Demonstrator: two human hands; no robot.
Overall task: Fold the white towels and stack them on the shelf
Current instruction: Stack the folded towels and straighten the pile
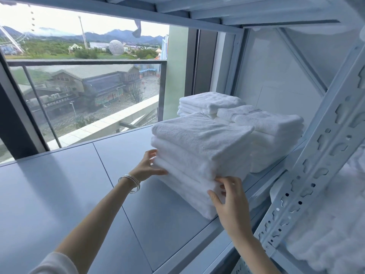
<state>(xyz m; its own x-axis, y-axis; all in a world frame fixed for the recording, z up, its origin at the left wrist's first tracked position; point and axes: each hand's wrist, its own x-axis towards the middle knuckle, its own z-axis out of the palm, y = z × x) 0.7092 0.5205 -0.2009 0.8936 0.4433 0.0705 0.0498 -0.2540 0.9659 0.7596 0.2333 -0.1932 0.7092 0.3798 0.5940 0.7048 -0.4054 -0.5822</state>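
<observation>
- The step in hand looks like the stacking, not the folding: a tall pile of folded white terry towels [197, 153] already sits on the pale grey metal shelf board [69, 194], at its right end near the front edge.
- The left hand [147, 168] lies against the pile's left side about halfway up. Its fingers [153, 154] are spread and nearly straight, touching the folded edges rather than gripping them, with the thumb reaching under a layer.
- The right hand [230, 200] is at the pile's near corner, low down. Its fingers are loosely bent against the lower towels; whether they pinch a fold or merely press it I cannot tell for sure, though it reads as touching.
- Behind and to the right, two lower piles of folded white towels, one at the back [209, 102] and one at the right [272, 131], stand close against the front pile.
- A perforated white steel upright [320, 155] frames the shelf on the right, and loose white fabric [335, 224] lies beyond it.
- Judged from this, the next move calls for squaring the pile: pressing both sides inward evenly so the layers line up, without tipping the top towel, which overhangs slightly.
</observation>
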